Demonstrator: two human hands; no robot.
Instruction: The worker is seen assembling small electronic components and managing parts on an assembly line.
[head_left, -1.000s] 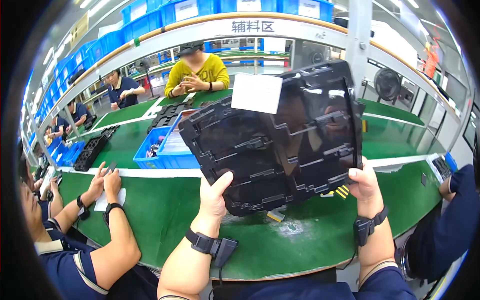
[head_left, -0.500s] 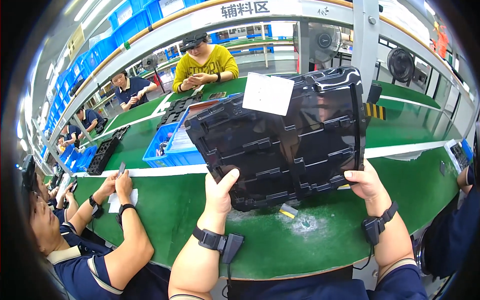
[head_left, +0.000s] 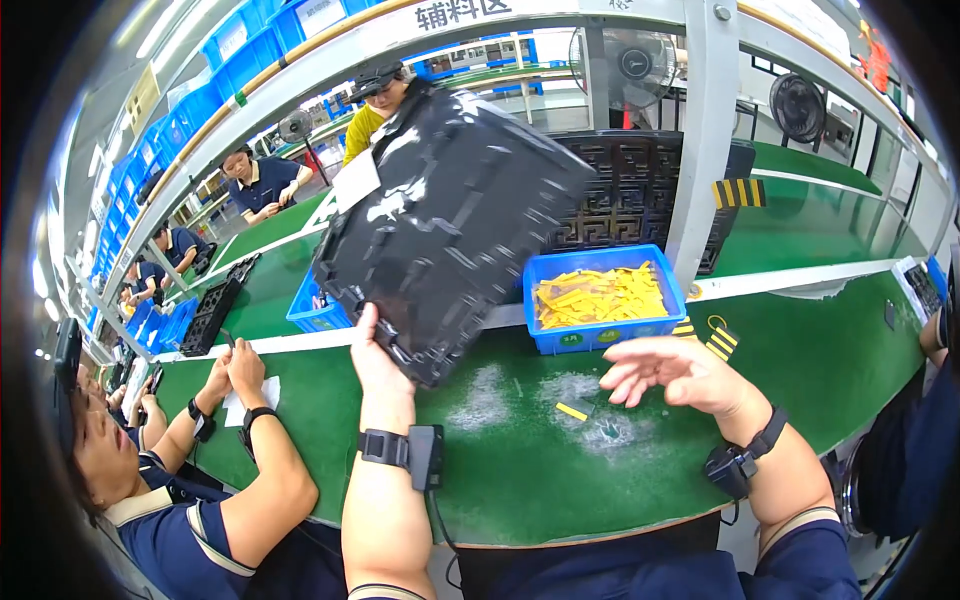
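Note:
My left hand [head_left: 380,365] grips the lower edge of a black molded plastic tray [head_left: 440,220]. The tray is raised above the table and tilted, its upper part leaning right. A white paper sheet [head_left: 357,182] lies against its upper left side. Apart from the tray, my right hand [head_left: 680,378] hovers over the table with fingers spread and nothing in them. It is nearest to a blue bin [head_left: 605,338] full of yellow strips [head_left: 600,297]. Below the bin, a small yellow-edged piece [head_left: 572,411] lies on the green table [head_left: 500,490].
Behind the bin stands a black patterned tray [head_left: 620,185], beside a grey metal post [head_left: 705,150]. Another blue bin [head_left: 318,308] is partly hidden by the held tray. Close on my left, a co-worker's hands [head_left: 235,370] hold a small object. Striped tags [head_left: 722,340] lie at the right.
My right hand has let go of the tray and opened. The tray has swung left and tilted in my left hand, uncovering the bin of yellow strips.

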